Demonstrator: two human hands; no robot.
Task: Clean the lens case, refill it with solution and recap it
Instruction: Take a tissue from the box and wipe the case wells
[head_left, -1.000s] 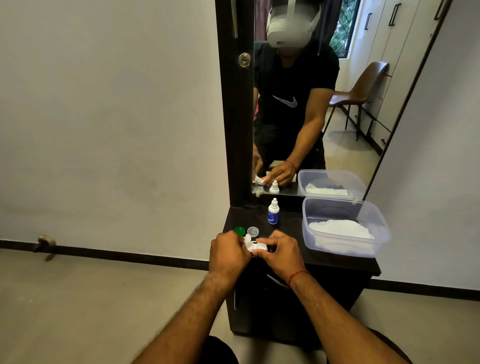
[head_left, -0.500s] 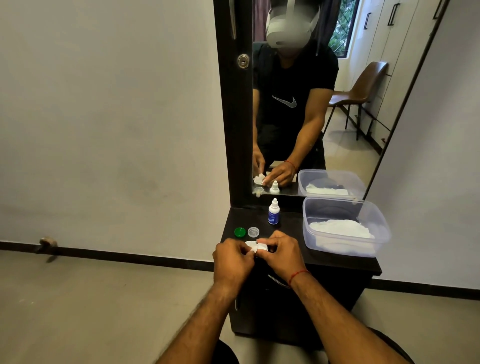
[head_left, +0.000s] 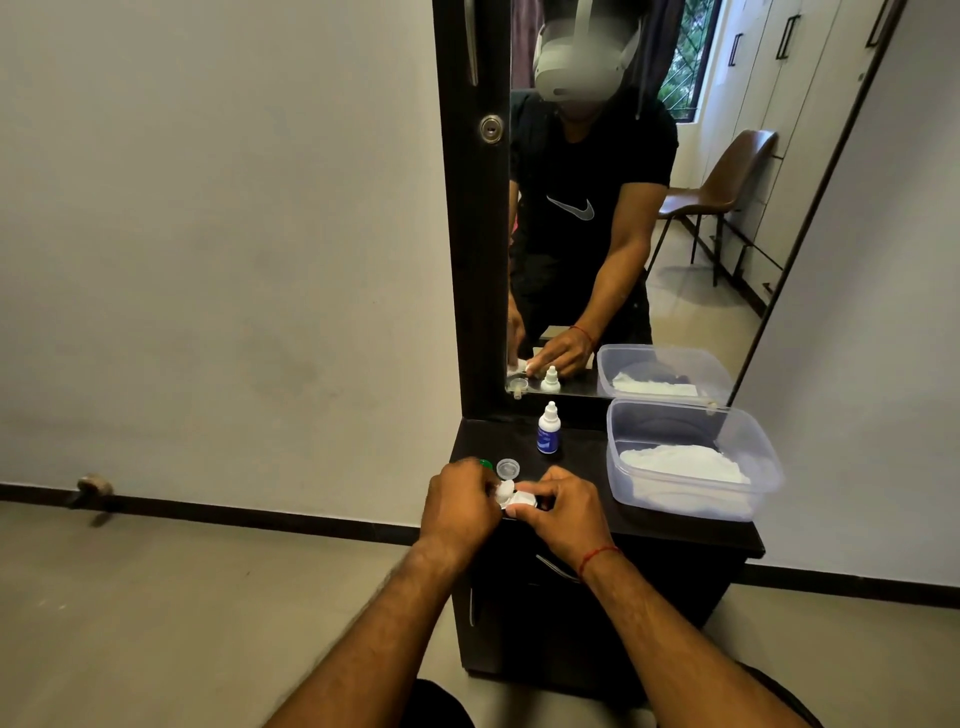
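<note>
The white lens case (head_left: 523, 500) is held just above the front left of the black dresser top (head_left: 582, 457). My right hand (head_left: 563, 512) grips the case from the right. My left hand (head_left: 460, 501) pinches a small white wad of tissue (head_left: 505, 489) against the case's left well. Behind my hands lie two loose caps, a green cap (head_left: 485, 464) partly hidden by my left hand and a clear cap (head_left: 508, 467). The white solution bottle (head_left: 548, 429) with a blue label stands upright further back, its cap on.
A clear plastic tub (head_left: 691, 457) holding white tissue sits at the right of the dresser top. A mirror (head_left: 623, 208) rises behind it, reflecting a person and a brown chair. The grey wall and floor lie to the left.
My left hand has shifted up and left, now covering part of the green cap, and the tissue wad shows between my hands again. The right hand stays on the case.
</note>
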